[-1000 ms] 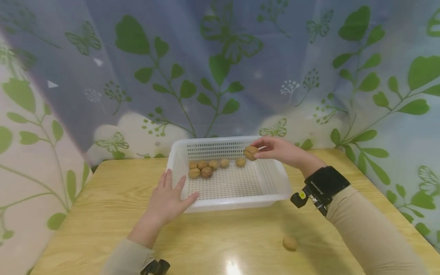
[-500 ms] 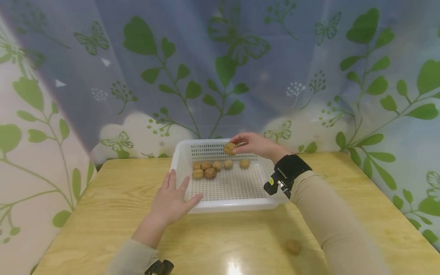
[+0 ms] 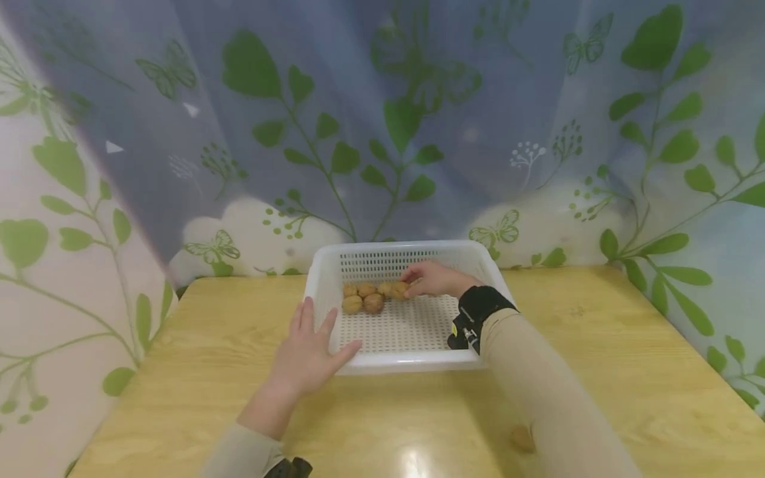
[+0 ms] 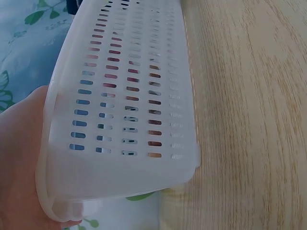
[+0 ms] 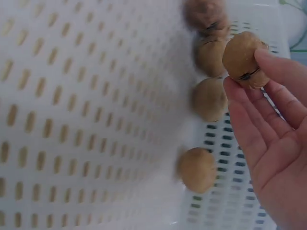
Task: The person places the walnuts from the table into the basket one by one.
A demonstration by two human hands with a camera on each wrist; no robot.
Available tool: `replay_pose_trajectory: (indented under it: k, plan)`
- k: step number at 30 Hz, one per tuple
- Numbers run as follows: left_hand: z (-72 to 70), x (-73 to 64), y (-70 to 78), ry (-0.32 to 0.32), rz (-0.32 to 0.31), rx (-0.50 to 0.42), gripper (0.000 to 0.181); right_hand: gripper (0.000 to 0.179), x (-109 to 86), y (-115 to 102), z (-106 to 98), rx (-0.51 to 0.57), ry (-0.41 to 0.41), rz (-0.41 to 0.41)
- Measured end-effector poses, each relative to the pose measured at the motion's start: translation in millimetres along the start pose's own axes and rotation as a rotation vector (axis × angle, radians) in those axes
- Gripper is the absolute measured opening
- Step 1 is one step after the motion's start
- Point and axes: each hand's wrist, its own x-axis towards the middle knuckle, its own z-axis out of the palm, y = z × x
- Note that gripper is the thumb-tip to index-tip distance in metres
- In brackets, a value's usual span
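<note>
A white perforated plastic basket (image 3: 412, 360) stands on the wooden table, with several walnuts (image 3: 373, 303) clustered at its back left inside. My right hand (image 3: 439, 279) reaches into it and pinches one walnut (image 5: 242, 60) between thumb and fingers. In the right wrist view that walnut is beside other walnuts (image 5: 209, 99) lined along the basket wall, with a single one (image 5: 197, 169) set apart from them. My left hand (image 3: 307, 362) rests on the basket's left front corner, fingers spread and straight. The left wrist view shows the basket's slotted outer side (image 4: 124, 177) beside that hand.
One walnut (image 3: 522, 438) lies on the wooden table (image 3: 382, 411) in front of the basket, partly hidden by the right sleeve. Behind the table hangs a curtain (image 3: 358, 119) printed with leaves and butterflies.
My right hand has carried its walnut leftward from over the basket's right back and lowered it into the basket near the others. My left hand has stayed at the corner.
</note>
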Motion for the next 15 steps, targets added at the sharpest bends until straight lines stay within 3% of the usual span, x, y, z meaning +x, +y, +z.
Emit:
replay_pose_trajectory:
  k: [6,15]
  plan:
    - [-4.0,-1.2,-0.4,-0.021,-0.017,-0.001,0.089,0.035,1.9,5.3,4.3,-0.146,-0.039,-0.016]
    - [-0.6,-0.9,1.3,-0.009,0.012,0.007,0.089,0.036,-0.3,19.6,5.8,-0.179,-0.041,-0.049]
